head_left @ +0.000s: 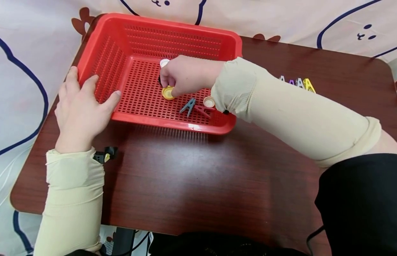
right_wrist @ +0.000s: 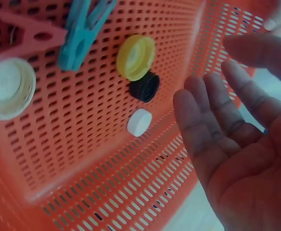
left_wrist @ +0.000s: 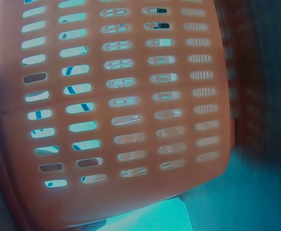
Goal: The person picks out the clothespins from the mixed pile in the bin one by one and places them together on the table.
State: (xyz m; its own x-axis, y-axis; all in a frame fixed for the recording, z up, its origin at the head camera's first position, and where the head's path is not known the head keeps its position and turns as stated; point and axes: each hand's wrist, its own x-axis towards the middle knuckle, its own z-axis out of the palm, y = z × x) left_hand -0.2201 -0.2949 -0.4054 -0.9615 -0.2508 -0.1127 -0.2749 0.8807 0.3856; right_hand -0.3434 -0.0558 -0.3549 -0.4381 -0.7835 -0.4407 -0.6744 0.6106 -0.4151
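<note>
My left hand (head_left: 81, 106) rests on the left rim of a red plastic basket (head_left: 172, 125), fingers spread and fairly straight. The left wrist view shows only the slotted outer wall (left_wrist: 145, 115). My right hand (head_left: 190, 74) reaches inside the basket, close over a yellow bottle cap (head_left: 167, 93); in the right wrist view its fingers are loosely bent with nothing between them. Beside the yellow cap lie a black cap (right_wrist: 144, 86) and a white cap (right_wrist: 139, 122). Nearer my right sleeve are a grey-blue clothespin (head_left: 188, 107), a red clothespin (head_left: 203, 111) and a cream-coloured cap (head_left: 209, 102).
The basket stands on a dark brown table (head_left: 192, 185), toward its back left. Several clothespins (head_left: 308, 85), among them purple and yellow ones, stand in a row at the right, partly behind my right forearm. A printed curtain (head_left: 288, 21) hangs behind the table.
</note>
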